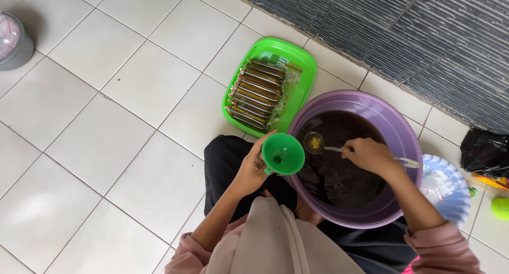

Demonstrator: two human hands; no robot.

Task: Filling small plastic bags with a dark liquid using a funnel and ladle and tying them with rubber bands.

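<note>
Left hand (253, 167), at centre frame, is closing its fingers around the stem of a bright green plastic funnel (283, 153), mouth facing up, just over the near-left rim of the round purple plastic basin (405, 133). Whatever sits under the funnel is hidden by the hand.

Right hand (369, 154) is curling shut on the handle of a small metal ladle (315, 142); its bowl is holding amber liquid and hovering above the dark liquid (339, 178) filling the basin, just right of the funnel.

Judgement: doing this well calls for keeping the funnel upright and the ladle bowl level, tipping slowly close over the funnel mouth, with the travel staying above the basin so drips are falling back in.

Upper centre: a green rectangular plastic tray (302, 67) is carrying a row of slim filled tubes (256, 95), lying side by side, just beside the basin rim. White tiled floor (106, 146) is lying open across the left of the frame. Right side is crowded: pale blue plastic bundle (445, 186) touching the basin, black bag (485, 152) at the right edge.
</note>
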